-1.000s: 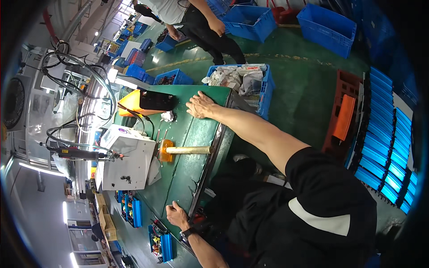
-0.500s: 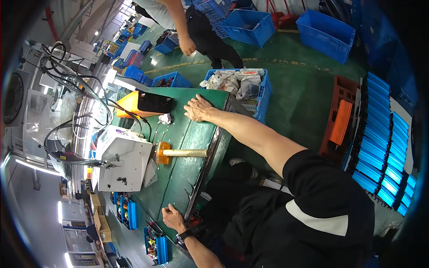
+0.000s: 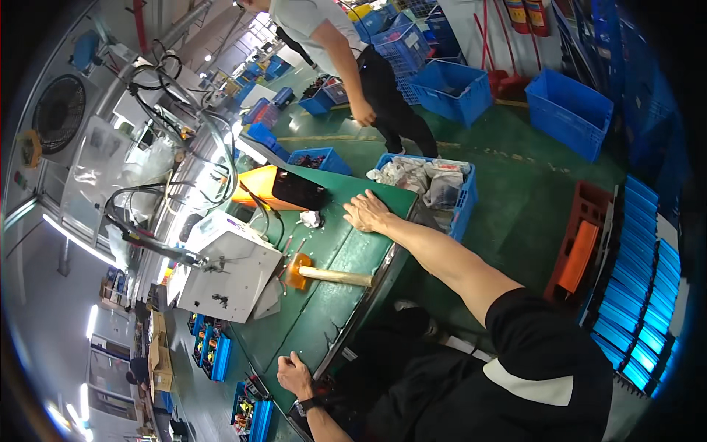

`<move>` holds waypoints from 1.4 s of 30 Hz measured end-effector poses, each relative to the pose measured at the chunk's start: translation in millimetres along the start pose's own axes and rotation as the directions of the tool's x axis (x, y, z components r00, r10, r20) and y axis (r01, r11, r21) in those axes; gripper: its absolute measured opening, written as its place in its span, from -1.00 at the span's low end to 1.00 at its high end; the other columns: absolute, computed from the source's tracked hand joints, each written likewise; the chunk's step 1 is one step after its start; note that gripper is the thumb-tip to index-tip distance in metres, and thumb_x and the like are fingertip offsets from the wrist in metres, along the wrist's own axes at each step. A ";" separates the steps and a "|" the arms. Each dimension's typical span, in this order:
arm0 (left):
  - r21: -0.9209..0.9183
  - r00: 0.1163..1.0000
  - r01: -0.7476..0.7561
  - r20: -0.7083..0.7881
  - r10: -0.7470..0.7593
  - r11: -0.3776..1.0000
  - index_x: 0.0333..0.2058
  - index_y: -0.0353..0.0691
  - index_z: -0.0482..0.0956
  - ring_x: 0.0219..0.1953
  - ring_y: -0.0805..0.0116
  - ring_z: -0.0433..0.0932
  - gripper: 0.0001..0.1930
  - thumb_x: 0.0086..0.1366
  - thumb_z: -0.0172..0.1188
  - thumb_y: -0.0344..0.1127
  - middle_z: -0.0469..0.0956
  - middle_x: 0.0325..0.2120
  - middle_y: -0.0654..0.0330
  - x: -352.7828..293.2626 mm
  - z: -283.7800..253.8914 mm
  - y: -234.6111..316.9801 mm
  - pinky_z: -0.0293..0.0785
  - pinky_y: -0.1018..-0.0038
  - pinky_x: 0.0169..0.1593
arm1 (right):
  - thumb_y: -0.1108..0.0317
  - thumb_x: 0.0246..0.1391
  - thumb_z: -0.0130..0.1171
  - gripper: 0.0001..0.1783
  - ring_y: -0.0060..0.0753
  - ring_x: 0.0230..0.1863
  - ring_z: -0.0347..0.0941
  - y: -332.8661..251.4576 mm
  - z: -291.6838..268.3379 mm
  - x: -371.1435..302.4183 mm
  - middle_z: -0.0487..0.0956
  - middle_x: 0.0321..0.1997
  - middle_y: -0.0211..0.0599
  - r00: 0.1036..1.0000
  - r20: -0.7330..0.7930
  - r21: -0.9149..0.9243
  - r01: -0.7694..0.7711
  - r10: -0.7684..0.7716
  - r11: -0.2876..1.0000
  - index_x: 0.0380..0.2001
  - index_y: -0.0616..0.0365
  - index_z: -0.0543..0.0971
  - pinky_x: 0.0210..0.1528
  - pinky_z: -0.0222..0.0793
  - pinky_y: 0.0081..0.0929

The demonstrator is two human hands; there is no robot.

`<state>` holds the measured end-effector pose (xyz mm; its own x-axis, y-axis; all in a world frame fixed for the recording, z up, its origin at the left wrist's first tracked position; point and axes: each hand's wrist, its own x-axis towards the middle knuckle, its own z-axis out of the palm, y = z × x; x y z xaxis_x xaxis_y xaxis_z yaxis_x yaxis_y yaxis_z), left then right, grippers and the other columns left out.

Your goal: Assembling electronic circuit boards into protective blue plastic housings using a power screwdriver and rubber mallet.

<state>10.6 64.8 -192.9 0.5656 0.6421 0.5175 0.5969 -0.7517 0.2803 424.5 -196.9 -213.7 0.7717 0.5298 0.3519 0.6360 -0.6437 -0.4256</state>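
My right hand (image 3: 367, 212) lies flat on the green workbench (image 3: 342, 254) near its far corner, fingers spread and nothing in them. At the bench's near edge rests my left hand (image 3: 294, 376), loosely curled with the thumb raised apart and no object visible in it; a dark watch band (image 3: 308, 404) circles that wrist. Between the hands lies a mallet (image 3: 297, 271) with an amber head and a pale wooden handle, touched by neither. Beside its head are thin red-tipped rods (image 3: 287, 254) and a crumpled white scrap (image 3: 311, 219).
A pale metal machine housing (image 3: 232, 276) with cables stands on the bench, by an orange and black bin (image 3: 287, 186). A blue crate (image 3: 468, 195) of wrappings sits off the corner. Another person (image 3: 331, 44) stands beyond. Blue-housed assemblies (image 3: 213, 350) lie left; blue metal parts (image 3: 633, 272) right.
My view has tilted, so the bench and its contents appear lower and farther right. Both hands stay at about the same spots on the bench, and the mallet has not moved.
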 end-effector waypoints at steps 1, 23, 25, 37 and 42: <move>-0.006 1.000 0.004 0.008 -0.004 1.000 -0.50 -0.30 0.52 -0.48 -0.10 0.62 -0.61 0.32 0.28 -0.08 0.61 -0.58 -0.04 -0.8 0.4 0.2 0.44 0.07 -0.35 | -0.03 0.39 -0.06 -0.50 0.00 0.32 0.36 1.0 -0.6 -1.3 0.53 0.18 0.00 1.000 -0.007 -0.007 -0.001 0.001 1.000 0.13 0.10 0.55 0.48 -0.06 0.22; -0.003 1.000 -0.019 0.019 0.019 1.000 -0.44 -0.21 0.54 -0.44 -0.15 0.63 -0.65 0.36 0.23 -0.03 0.62 -0.58 -0.01 -2.6 0.0 3.8 0.47 0.03 -0.34 | -0.05 0.39 -0.07 -0.51 0.01 0.22 0.48 3.1 -6.7 1.9 0.63 0.09 -0.07 0.998 -0.032 -0.114 0.055 -0.059 0.992 0.07 0.04 0.60 0.27 0.24 0.14; 0.029 0.999 0.018 0.033 -0.019 0.999 -0.42 -0.18 0.51 -0.41 -0.20 0.61 -0.65 0.37 0.21 -0.01 0.61 -0.55 -0.04 -2.8 1.6 -1.2 0.45 -0.02 -0.34 | -0.02 0.31 0.04 -0.55 0.08 0.09 0.57 -0.6 -10.8 1.6 0.68 -0.02 -0.01 0.986 -0.123 -0.060 0.103 -0.110 0.993 -0.06 0.10 0.67 0.15 0.39 0.04; -0.124 0.996 0.094 0.019 -0.092 0.988 -0.41 -0.20 0.55 -0.41 -0.16 0.65 -0.68 0.33 0.25 -0.05 0.63 -0.56 -0.02 -1.1 -10.9 9.8 0.52 0.05 -0.31 | -0.05 0.41 -0.12 -0.42 0.04 0.31 0.42 5.1 -13.4 9.8 0.57 0.24 -0.05 0.997 0.032 -0.145 0.069 -0.065 0.987 0.26 0.09 0.51 0.41 0.15 0.12; -0.160 0.995 0.098 0.032 -0.094 0.982 -0.43 -0.20 0.56 -0.41 -0.13 0.66 -0.68 0.32 0.28 -0.05 0.63 -0.57 0.01 -4.1 -12.6 10.9 0.53 0.08 -0.30 | -0.08 0.42 -0.11 -0.41 0.04 0.32 0.43 9.6 -13.3 9.8 0.56 0.26 -0.05 0.998 0.017 -0.142 0.068 -0.066 0.987 0.23 0.11 0.52 0.38 0.20 0.11</move>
<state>7.6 52.1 -181.8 0.5245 0.7146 0.4628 0.5508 -0.6993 0.4556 438.1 -205.2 -203.2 0.7279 0.5807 0.3646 0.6803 -0.6783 -0.2778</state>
